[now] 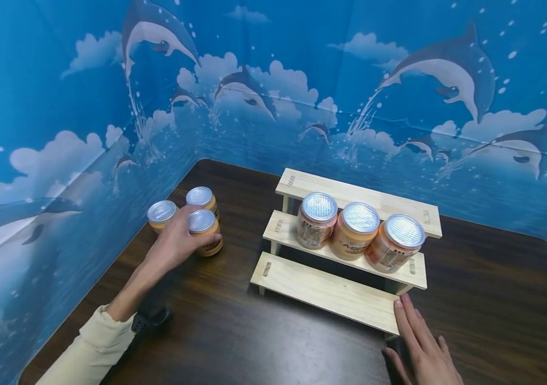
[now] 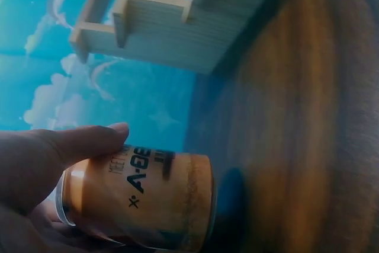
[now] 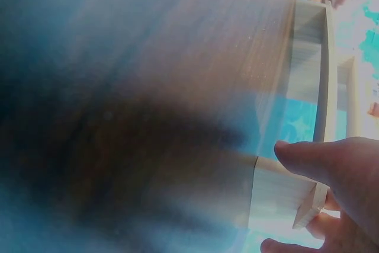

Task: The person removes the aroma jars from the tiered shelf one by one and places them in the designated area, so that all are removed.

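My left hand [image 1: 175, 239] grips a clear jar [image 1: 205, 235] of orange contents with a silver lid, thumb on one side and fingers round the other. Dark lettering shows on this jar [image 2: 157, 197] in the left wrist view. Two similar jars, one behind [image 1: 199, 197] and one at the left [image 1: 161, 213], stand close to it on the table. My right hand [image 1: 424, 347] touches the right end of the lowest step of a three-tier wooden stand [image 1: 326, 289], its fingers extended. In the right wrist view, the thumb [image 3: 314, 157] lies near that end.
Three lidded jars sit side by side on the middle step: left [image 1: 316, 224], centre [image 1: 354, 232] and right [image 1: 395, 245]. The dark wooden table [image 1: 235, 331] meets a blue dolphin-print cloth [image 1: 273, 128] at the back and left.
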The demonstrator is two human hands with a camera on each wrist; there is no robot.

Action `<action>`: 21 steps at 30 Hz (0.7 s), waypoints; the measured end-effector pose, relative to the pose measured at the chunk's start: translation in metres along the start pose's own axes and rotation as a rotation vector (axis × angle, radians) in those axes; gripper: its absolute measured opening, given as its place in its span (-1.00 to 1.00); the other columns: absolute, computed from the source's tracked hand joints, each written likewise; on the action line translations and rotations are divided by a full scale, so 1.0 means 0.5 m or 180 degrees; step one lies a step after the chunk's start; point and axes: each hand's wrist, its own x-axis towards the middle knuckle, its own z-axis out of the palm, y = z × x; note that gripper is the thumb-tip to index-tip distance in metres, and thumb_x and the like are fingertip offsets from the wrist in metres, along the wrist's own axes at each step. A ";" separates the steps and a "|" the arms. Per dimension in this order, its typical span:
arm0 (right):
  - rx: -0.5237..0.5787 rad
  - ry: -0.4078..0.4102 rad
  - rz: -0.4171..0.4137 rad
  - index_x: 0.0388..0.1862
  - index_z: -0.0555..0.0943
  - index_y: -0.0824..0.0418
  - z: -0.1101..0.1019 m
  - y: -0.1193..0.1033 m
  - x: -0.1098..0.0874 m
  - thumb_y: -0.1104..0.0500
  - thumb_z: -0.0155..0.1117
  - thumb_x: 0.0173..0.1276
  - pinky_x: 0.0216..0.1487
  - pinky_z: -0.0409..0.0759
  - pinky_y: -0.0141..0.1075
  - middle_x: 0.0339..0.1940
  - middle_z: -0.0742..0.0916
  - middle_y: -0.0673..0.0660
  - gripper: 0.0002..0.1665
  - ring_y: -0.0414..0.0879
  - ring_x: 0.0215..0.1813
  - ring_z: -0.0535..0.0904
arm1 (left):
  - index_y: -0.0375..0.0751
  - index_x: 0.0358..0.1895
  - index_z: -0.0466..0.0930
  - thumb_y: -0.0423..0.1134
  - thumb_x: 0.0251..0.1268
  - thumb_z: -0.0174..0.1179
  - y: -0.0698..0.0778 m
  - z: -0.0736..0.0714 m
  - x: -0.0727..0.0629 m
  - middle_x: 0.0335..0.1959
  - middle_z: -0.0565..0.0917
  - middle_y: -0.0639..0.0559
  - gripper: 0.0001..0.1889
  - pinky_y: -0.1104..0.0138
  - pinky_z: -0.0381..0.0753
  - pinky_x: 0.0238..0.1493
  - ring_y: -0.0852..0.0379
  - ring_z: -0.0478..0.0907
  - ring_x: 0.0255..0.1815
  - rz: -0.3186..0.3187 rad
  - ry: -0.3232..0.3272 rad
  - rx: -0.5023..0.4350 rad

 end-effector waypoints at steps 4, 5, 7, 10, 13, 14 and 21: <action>-0.0002 -0.0137 0.0076 0.90 -0.14 -0.13 -0.001 0.001 0.000 -0.02 0.67 0.35 0.10 0.31 0.84 0.91 -0.01 0.03 0.43 0.53 0.57 0.43 | -0.52 0.49 0.37 -0.18 0.32 0.58 -0.018 0.014 -0.001 0.31 0.56 -0.50 -0.18 -0.30 0.64 0.14 -0.44 0.63 0.22 0.0066 0.0158 0.0073; -0.0003 -0.0168 0.0089 0.90 -0.14 -0.13 -0.001 0.001 0.001 -0.02 0.66 0.36 0.11 0.30 0.84 0.91 -0.01 0.04 0.43 0.53 0.58 0.42 | -0.52 0.48 0.37 -0.20 0.32 0.58 -0.020 0.016 -0.001 0.30 0.56 -0.50 -0.19 -0.30 0.64 0.14 -0.44 0.62 0.22 0.0056 0.0168 0.0069; -0.0003 -0.0224 0.0109 0.90 -0.14 -0.11 -0.002 0.000 0.002 -0.03 0.65 0.38 0.12 0.29 0.84 0.91 -0.01 0.07 0.41 0.54 0.59 0.40 | -0.52 0.48 0.36 -0.19 0.33 0.58 -0.024 0.018 0.000 0.31 0.54 -0.50 -0.19 -0.32 0.63 0.17 -0.46 0.61 0.24 0.0015 0.0158 0.0072; -0.0010 -0.0305 0.0158 0.90 -0.14 -0.09 -0.006 -0.004 0.005 -0.04 0.62 0.40 0.15 0.28 0.84 0.91 0.00 0.10 0.39 0.54 0.60 0.38 | -0.53 0.51 0.31 -0.18 0.40 0.55 -0.023 0.020 0.001 0.35 0.48 -0.54 -0.18 -0.36 0.59 0.23 -0.49 0.55 0.31 -0.0050 0.0091 0.0099; -0.0026 -0.0293 0.0153 0.90 -0.11 -0.06 -0.010 -0.008 0.008 -0.03 0.61 0.42 0.16 0.28 0.83 0.90 0.02 0.13 0.36 0.54 0.61 0.37 | -0.55 0.52 0.29 -0.20 0.43 0.53 -0.016 0.023 0.000 0.34 0.46 -0.55 -0.19 -0.36 0.57 0.27 -0.48 0.52 0.32 -0.0046 0.0068 0.0213; -0.0032 -0.0286 0.0145 0.90 -0.11 -0.05 -0.011 -0.009 0.008 -0.02 0.61 0.43 0.16 0.29 0.83 0.90 0.02 0.13 0.35 0.54 0.61 0.38 | -0.57 0.52 0.28 -0.22 0.43 0.53 -0.013 0.024 -0.002 0.33 0.46 -0.56 -0.19 -0.36 0.57 0.28 -0.48 0.51 0.32 -0.0007 0.0072 0.0285; 0.0004 -0.0143 0.0033 0.89 -0.06 0.00 -0.014 -0.013 0.005 0.05 0.64 0.39 0.11 0.33 0.83 0.90 0.06 0.14 0.35 0.56 0.57 0.41 | -0.57 0.53 0.26 -0.35 0.35 0.56 0.018 0.032 -0.022 0.38 0.42 -0.59 -0.17 -0.40 0.56 0.34 -0.53 0.46 0.39 0.0399 0.0306 0.0943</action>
